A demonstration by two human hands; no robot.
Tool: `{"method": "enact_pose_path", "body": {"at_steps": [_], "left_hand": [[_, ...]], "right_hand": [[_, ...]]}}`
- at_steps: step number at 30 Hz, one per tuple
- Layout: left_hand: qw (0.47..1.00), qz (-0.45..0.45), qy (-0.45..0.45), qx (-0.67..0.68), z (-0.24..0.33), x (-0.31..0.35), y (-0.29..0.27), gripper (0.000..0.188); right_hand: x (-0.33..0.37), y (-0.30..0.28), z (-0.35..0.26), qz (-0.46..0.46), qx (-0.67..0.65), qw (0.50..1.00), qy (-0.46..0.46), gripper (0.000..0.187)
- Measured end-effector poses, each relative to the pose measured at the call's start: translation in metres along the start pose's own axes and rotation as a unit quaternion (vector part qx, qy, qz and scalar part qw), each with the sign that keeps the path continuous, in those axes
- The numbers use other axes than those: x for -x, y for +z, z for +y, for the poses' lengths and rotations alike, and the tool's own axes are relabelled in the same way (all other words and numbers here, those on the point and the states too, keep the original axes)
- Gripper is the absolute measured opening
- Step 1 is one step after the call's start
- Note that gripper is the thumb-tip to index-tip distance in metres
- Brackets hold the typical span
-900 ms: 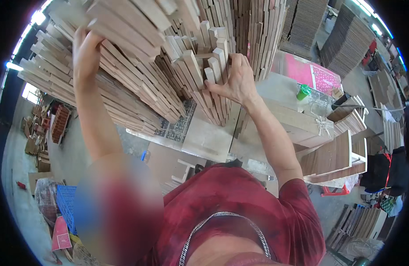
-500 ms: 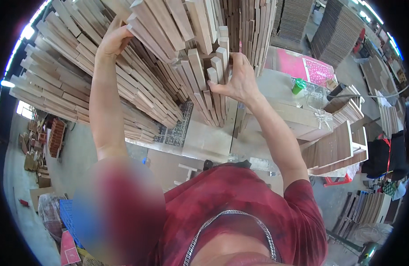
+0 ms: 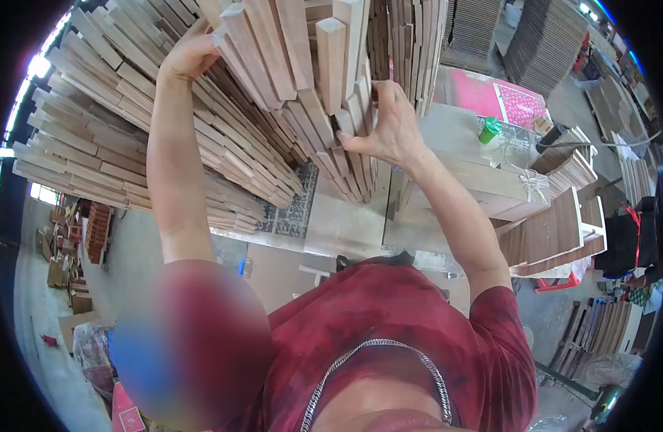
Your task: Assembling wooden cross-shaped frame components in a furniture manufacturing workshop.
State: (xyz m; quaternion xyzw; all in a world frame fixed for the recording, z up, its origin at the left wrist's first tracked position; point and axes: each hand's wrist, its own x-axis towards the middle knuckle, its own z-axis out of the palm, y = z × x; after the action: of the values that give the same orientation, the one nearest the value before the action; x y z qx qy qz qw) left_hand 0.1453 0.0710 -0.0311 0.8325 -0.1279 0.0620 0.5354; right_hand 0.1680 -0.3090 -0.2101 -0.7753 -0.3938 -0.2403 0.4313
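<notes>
Pale wooden slats (image 3: pixel 270 54), packed side by side in a bundle with their squared ends showing, are above the rear part of the table (image 3: pixel 346 230), in front of the person. The left hand (image 3: pixel 187 57) is bent at the wrist and pressed to the bundle's left side; some of its fingers pass out of sight behind the wood, so how tightly they close cannot be told. Just below and to the right, the right hand (image 3: pixel 392 133) is spread around a column of slats (image 3: pixel 346 162), its thumb on the near side and its fingers along the right side. The two hands are well apart, with the bundle and the upper part of the column between them. The column's foot rests inward from the table's near edge.

Left of it, taller slat stacks (image 3: pixel 101 104) crowd toward the table's left edge, beside a grey patterned sheet (image 3: pixel 292 205). Toward the right edge are a tied cardboard box (image 3: pixel 482 187), a green cup (image 3: pixel 491 129) and a pink sheet (image 3: pixel 464 93). Past that edge are wood-grain panels (image 3: pixel 540 237) with white rims; farther back rise stacks of flat cardboard (image 3: pixel 543 50). The person wears a dark red shirt (image 3: pixel 389 306) and a silver chain (image 3: pixel 378 343).
</notes>
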Motion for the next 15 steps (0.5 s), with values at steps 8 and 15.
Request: {"method": "enact_pose_path", "body": {"at_steps": [8,15], "left_hand": [[0.982,0.016,0.044,0.185,-0.081,-0.014,-0.058,0.058],[0.945,-0.152,0.091,0.273,-0.059,-0.024,0.007,0.056]], "right_hand": [[-0.002,0.002,0.002,-0.006,0.011,1.000,0.007,0.084],[0.005,-0.002,0.006,-0.006,0.003,1.000,0.000,0.086]]}}
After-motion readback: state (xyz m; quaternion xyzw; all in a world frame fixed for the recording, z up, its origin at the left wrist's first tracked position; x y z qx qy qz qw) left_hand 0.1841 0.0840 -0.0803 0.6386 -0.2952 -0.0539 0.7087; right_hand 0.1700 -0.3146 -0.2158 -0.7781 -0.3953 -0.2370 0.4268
